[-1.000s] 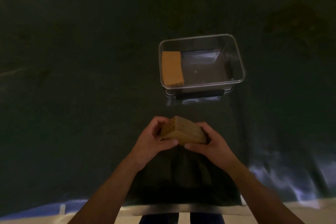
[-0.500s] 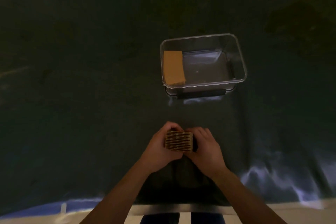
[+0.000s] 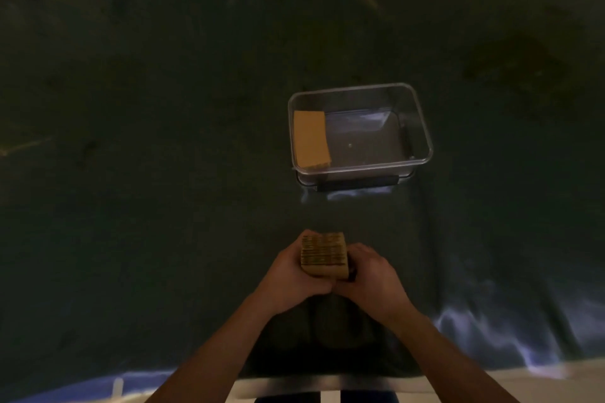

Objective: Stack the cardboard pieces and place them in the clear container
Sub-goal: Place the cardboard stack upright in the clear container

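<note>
The scene is dim, and your fingertips are mostly hidden behind the cardboard stack (image 3: 324, 255), so how far they wrap is hard to tell. Your left hand (image 3: 293, 275) and right hand (image 3: 371, 278) are both closed around that stack, its corrugated edges facing up, above the dark cloth (image 3: 147, 173). Farther away sits the clear container (image 3: 422, 127), holding one cardboard piece (image 3: 311, 139) flat against its left wall.

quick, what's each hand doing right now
Left hand: closed on the left side of the cardboard stack.
Right hand: closed on the stack's right side.
</note>
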`<action>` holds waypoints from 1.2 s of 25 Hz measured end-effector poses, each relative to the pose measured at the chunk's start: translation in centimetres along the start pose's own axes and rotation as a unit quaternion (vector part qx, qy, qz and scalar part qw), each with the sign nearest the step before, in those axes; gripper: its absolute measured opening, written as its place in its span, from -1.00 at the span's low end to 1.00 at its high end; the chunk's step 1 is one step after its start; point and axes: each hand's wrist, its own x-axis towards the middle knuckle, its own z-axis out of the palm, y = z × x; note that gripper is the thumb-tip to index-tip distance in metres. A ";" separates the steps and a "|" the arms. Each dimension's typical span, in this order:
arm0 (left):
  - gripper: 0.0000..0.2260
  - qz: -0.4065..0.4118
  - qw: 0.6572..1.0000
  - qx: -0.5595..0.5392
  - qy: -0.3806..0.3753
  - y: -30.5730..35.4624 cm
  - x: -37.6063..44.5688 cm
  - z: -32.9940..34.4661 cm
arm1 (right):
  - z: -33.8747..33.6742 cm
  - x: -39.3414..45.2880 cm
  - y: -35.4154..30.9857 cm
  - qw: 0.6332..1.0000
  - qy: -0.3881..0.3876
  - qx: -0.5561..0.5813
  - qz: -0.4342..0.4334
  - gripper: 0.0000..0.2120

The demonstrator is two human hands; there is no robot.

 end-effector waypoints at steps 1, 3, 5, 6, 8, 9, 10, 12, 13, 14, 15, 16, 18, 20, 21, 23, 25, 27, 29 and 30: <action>-0.50 -0.022 1.000 -0.016 -0.007 1.0 0.0 -0.1 | -0.9 -0.1 -0.6 0.999 -0.024 0.024 0.016 -0.49; -0.40 -0.073 0.996 -0.034 -0.026 3.0 0.1 -0.7 | -2.9 -0.2 -1.9 0.989 -0.089 0.109 0.051 -0.36; -0.37 -0.126 0.990 -0.029 -0.064 5.5 0.0 -1.4 | -5.3 -0.3 -3.3 0.944 -0.137 0.286 0.090 -0.25; -0.39 -0.144 0.985 -0.029 -0.091 6.9 -0.1 -1.5 | -6.4 -0.4 -4.0 0.909 -0.139 0.378 0.107 -0.26; -0.46 -0.151 0.979 -0.031 -0.137 9.8 -0.3 -1.4 | -8.1 -0.9 -5.7 0.837 -0.118 0.516 0.138 -0.32; -0.51 -0.147 0.977 -0.018 -0.152 11.1 -0.3 -1.1 | -8.5 -1.1 -6.5 0.805 -0.108 0.563 0.156 -0.35; -0.54 -0.139 0.977 0.001 -0.161 12.2 -0.2 -0.7 | -8.7 -1.3 -7.1 0.775 -0.096 0.599 0.173 -0.38; -0.55 -0.126 0.978 0.031 -0.166 14.2 -0.1 -0.2 | -9.2 -1.7 -8.3 0.738 -0.058 0.643 0.197 -0.43; -0.55 -0.123 0.978 0.041 -0.165 15.0 0.1 0.0 | -9.8 -1.8 -8.8 0.737 -0.034 0.644 0.202 -0.44; -0.54 -0.123 0.977 0.050 -0.167 15.6 0.3 0.2 | -10.3 -2.0 -9.2 0.745 -0.012 0.635 0.204 -0.42; -0.55 -0.121 0.976 0.060 -0.170 16.3 0.5 0.4 | -10.7 -1.9 -9.3 0.759 0.012 0.620 0.200 -0.38; -0.56 -0.118 0.975 0.071 -0.173 16.8 0.8 0.8 | -11.1 -1.8 -9.3 0.773 0.036 0.602 0.199 -0.33; -0.58 -0.109 0.976 0.091 -0.165 18.3 1.6 2.2 | -12.3 -1.4 -8.9 0.790 0.065 0.577 0.198 -0.26; -0.56 -0.104 0.980 0.089 -0.145 19.9 2.3 3.5 | -14.0 -0.7 -8.3 0.794 0.060 0.575 0.187 -0.24; -0.55 -0.100 0.982 0.074 -0.142 20.7 2.7 4.2 | -15.1 -0.3 -7.7 0.794 0.054 0.578 0.180 -0.23; -0.51 -0.087 0.984 0.056 -0.142 22.6 3.6 5.9 | -17.6 0.8 -6.4 0.796 0.046 0.578 0.173 -0.25; -0.30 -0.070 0.982 0.145 -0.103 24.0 5.3 7.6 | -19.9 1.8 -5.1 0.801 0.029 0.572 0.176 -0.28; -0.10 -0.046 0.977 0.203 -0.055 25.2 6.6 9.2 | -22.2 2.4 -3.8 0.799 0.010 0.573 0.186 -0.26; -0.05 0.001 0.998 0.068 -0.014 26.0 7.3 10.6 | -24.7 3.2 -2.1 0.790 -0.001 0.584 0.189 -0.27; -0.13 0.024 0.999 -0.024 0.032 26.1 7.6 11.4 | -25.7 3.6 -1.4 0.787 -0.006 0.590 0.180 -0.29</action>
